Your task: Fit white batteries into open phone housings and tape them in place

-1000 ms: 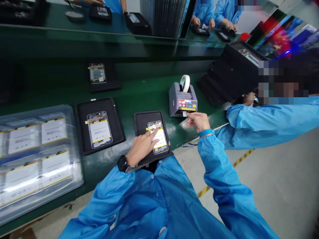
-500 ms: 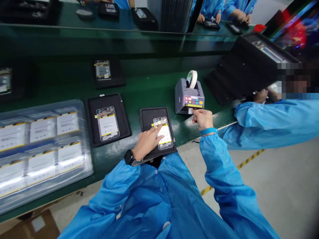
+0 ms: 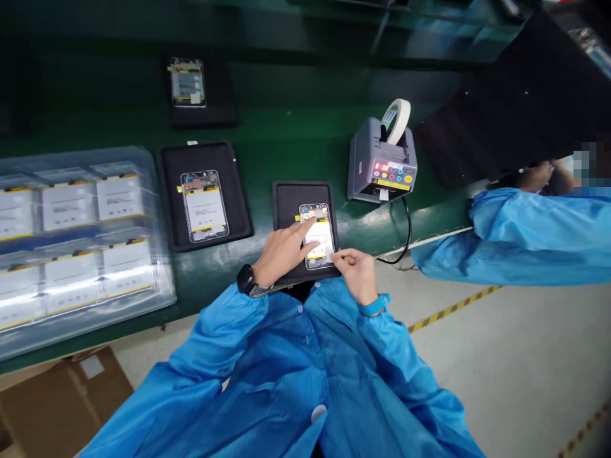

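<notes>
An opened phone (image 3: 312, 262) with a white battery lies in a black tray (image 3: 286, 197) in front of me. My left hand (image 3: 280, 254) rests on it, thumb and index finger stretched apart over the battery and the board. At the battery's lower right edge, my right hand (image 3: 358, 273) pinches a small whitish piece of tape (image 3: 329, 252). The fingertips partly cover that piece. To the right stands a grey tape dispenser (image 3: 360, 159) carrying a roll of white tape (image 3: 401, 121), and a short strip sticks out of its front slot.
Left of me, a second opened phone (image 3: 205, 210) sits in a black tray, and another phone (image 3: 188, 83) lies farther back. A clear plastic tray (image 3: 165, 280) of batteries covers the left side. Black trays (image 3: 501, 95) and a co-worker's sleeve (image 3: 539, 235) are at right.
My right hand has moved left from the dispenser's slot to the phone, carrying a piece of tape. My left hand stays on the phone. The camera view has tilted down.
</notes>
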Available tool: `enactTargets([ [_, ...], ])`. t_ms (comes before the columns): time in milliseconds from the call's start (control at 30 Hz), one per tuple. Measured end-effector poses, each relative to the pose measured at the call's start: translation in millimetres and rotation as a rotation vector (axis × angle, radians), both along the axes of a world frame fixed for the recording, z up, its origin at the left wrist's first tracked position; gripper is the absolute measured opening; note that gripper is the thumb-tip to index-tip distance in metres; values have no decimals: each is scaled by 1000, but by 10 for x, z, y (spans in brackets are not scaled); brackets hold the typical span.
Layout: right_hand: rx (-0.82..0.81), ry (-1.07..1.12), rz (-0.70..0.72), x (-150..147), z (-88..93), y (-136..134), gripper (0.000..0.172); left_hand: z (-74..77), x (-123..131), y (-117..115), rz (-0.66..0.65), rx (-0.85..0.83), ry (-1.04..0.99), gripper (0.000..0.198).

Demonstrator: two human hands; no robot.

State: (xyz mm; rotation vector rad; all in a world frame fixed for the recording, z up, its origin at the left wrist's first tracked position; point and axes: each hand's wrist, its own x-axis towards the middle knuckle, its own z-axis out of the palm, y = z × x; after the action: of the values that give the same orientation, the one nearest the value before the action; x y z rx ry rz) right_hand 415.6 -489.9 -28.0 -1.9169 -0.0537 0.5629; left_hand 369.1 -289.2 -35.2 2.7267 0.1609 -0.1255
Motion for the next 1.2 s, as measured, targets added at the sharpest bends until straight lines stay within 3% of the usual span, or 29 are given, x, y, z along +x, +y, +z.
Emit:
enactTargets([
  [100,-37,-87,-14,-176,-98,76,35,2,-5,-6,1,3,7,63],
  [300,-11,-134,-59,-109,-120,113,36,33,-3,-10,-2,-6,33,63],
  [533,14,-104,-7,-90,-131,77,35,31,1,-7,1,-25,44,63],
  [1200,-115,-290,-43,-220,-242,100,30,12,3,-8,0,-25,41,63],
])
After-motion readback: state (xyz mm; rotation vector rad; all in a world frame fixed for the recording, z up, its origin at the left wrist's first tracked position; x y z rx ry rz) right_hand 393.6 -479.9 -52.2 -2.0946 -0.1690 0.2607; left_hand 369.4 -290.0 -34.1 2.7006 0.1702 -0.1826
